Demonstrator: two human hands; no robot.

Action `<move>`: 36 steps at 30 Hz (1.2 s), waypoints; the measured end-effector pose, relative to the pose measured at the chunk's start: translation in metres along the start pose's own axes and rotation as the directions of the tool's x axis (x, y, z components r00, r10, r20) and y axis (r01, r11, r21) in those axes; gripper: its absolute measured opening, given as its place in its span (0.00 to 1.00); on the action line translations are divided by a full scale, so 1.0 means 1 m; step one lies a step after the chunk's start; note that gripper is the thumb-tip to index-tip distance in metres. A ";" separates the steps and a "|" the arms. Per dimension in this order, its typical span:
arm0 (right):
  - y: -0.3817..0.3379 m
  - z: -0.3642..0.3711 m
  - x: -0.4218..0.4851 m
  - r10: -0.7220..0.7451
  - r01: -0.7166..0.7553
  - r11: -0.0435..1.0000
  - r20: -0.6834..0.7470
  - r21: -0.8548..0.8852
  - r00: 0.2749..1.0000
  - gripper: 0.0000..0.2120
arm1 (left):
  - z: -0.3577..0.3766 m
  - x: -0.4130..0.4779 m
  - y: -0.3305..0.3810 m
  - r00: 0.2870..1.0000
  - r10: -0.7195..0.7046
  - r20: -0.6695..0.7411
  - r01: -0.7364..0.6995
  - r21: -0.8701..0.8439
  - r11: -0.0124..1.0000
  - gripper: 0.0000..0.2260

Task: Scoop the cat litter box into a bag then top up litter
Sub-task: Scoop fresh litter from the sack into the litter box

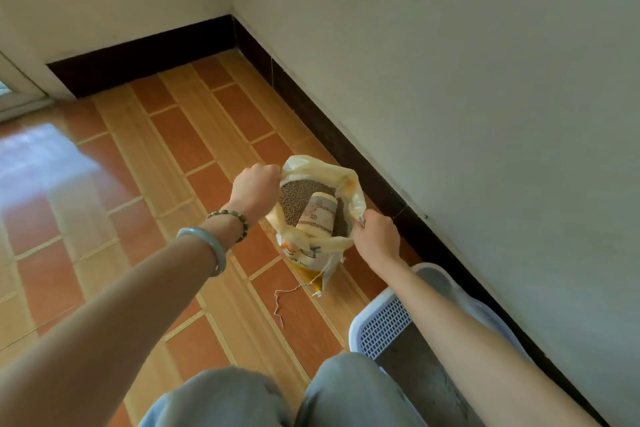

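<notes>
My left grip [258,184] and right grip [375,236] hold the bag [304,255] open. Topping up the box [381,326], lower right, looks not done.

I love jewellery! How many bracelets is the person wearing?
2. A beaded bracelet sits at the left wrist; a pale bangle sits farther up that forearm. The right wrist is bare.

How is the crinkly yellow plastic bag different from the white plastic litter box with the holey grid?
The yellow plastic bag is soft and crumpled; the white litter box is stiff, with a gridded part. The left hand and right hand grip the bag's rim, holding it open; no hand holds the box. The bag holds brown pellets and a patterned paper cup; the box holds grey litter. Both are open on top.
</notes>
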State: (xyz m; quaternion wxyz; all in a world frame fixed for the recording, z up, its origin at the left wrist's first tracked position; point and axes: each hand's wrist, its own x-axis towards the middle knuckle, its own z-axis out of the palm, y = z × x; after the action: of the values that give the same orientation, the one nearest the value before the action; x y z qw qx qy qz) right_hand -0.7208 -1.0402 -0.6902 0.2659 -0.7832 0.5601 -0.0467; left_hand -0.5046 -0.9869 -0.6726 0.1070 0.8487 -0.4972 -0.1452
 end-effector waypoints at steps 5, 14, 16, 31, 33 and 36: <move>0.026 0.019 0.004 -0.001 0.002 1.000 0.055 -0.016 0.999 0.10 | 0.024 0.033 0.023 0.994 0.112 0.003 -0.111 0.065 0.992 0.10; 0.051 0.030 0.001 -0.032 0.031 0.999 0.132 0.012 0.991 0.18 | 0.060 0.040 0.052 0.993 0.115 0.006 -0.113 -0.148 0.982 0.06; 0.051 0.030 0.001 -0.048 0.046 0.999 0.146 0.011 0.988 0.18 | 0.065 0.029 0.051 0.998 0.053 0.035 -0.043 -0.253 0.967 0.12; 0.025 0.037 0.063 -0.491 0.674 0.621 0.471 -0.401 0.733 0.33 | 0.083 -0.023 0.023 0.934 -0.288 0.212 0.353 -0.409 0.842 0.07; 0.021 0.044 0.064 -0.467 0.668 0.625 0.493 -0.404 0.734 0.35 | 0.080 -0.021 0.018 0.946 -0.260 0.195 0.318 -0.383 0.867 0.08; 0.018 0.053 0.060 -0.431 0.615 0.649 0.450 -0.448 0.782 0.34 | 0.073 -0.014 0.013 0.966 -0.185 0.181 0.237 -0.333 0.913 0.11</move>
State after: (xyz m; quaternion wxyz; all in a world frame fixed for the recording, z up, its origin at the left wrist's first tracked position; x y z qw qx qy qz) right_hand -0.6944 -1.0787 -0.7577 0.0750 -0.9516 0.2456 0.1690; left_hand -0.5477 -0.9838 -0.7349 0.2040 0.8518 -0.3749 -0.3038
